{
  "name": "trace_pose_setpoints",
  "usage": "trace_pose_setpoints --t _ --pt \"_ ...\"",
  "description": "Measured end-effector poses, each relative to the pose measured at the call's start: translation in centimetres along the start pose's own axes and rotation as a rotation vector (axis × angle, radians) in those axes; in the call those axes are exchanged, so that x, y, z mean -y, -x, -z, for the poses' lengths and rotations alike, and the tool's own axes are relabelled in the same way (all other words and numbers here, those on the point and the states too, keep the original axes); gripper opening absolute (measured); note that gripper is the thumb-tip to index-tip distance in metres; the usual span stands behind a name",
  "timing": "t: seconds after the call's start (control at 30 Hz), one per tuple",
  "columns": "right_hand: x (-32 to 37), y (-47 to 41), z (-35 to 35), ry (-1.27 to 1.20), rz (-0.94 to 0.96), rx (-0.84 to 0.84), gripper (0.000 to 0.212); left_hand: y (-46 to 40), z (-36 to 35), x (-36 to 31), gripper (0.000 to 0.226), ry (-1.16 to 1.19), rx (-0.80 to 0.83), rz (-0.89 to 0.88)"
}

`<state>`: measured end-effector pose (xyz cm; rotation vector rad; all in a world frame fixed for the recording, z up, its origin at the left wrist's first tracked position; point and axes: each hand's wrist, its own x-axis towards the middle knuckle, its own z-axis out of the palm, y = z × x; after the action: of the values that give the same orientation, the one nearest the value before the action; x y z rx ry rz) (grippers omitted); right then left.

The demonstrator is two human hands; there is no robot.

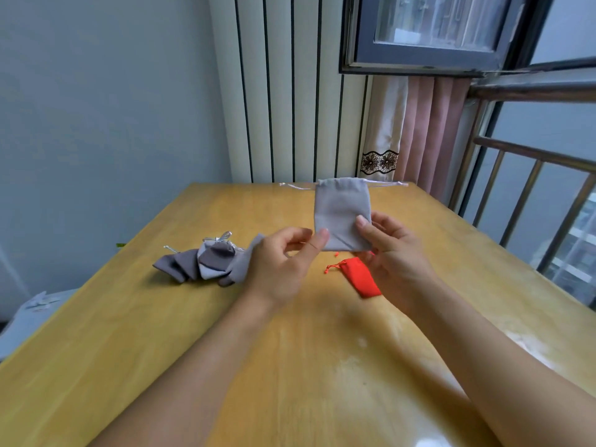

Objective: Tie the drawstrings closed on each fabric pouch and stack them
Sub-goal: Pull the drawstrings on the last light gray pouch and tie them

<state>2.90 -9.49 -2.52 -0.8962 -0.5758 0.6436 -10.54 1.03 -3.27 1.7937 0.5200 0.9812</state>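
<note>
Wooden table (pixel 193 333), glossy yellow-brown: heap of grey pouches (pixel 206 262) at left, red pouch (pixel 361 275) lying partly behind the right hand (pixel 396 253). Light grey pouch (pixel 342 214), soft matte rectangle, held upright above the table, long axis vertical, mouth upward, white drawstrings (pixel 385 184) trailing sideways. Left hand (pixel 283 262) and right hand each pinch a bottom corner.

Both forearms extended forward; left grip (pixel 290 253) and right grip (pixel 392 245) raised, thumbs and fingers pinching

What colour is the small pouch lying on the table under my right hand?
Bright red-orange, with matching drawstrings. The small pouch shows best in the head view, the only one.
</note>
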Motion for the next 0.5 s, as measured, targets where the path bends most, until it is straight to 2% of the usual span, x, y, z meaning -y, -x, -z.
trace_pose_setpoints --t 0.07,0.13,0.2,0.27,0.37,0.5 --pt "-0.1 0.6 -0.5 -0.107 -0.100 0.074 0.019 -0.1 -0.7 -0.4 0.057 0.278 0.114 0.205" --pt "-0.3 1.1 -0.7 0.023 -0.183 0.142 0.022 -0.3 -0.7 -0.3 0.041 0.457 0.072 0.197" --pt "-0.5 1.2 -0.6 0.166 -0.227 0.204 0.031 -0.6 -0.5 0.2 0.037 0.545 0.016 0.178" --pt "-0.4 1.1 -0.7 0.205 -0.215 0.208 0.034 -0.8 -0.4 1.0 0.033 0.522 0.014 0.174" --pt "-0.1 0.6 -0.7 0.114 -0.164 0.131 0.031 -0.6 -0.6 1.3 0.022 0.419 0.006 0.168" --pt "-0.2 0.4 -0.7 0.112 -0.159 0.051 0.028 -0.1 -0.9 0.7 0.028 0.367 0.039 0.149"
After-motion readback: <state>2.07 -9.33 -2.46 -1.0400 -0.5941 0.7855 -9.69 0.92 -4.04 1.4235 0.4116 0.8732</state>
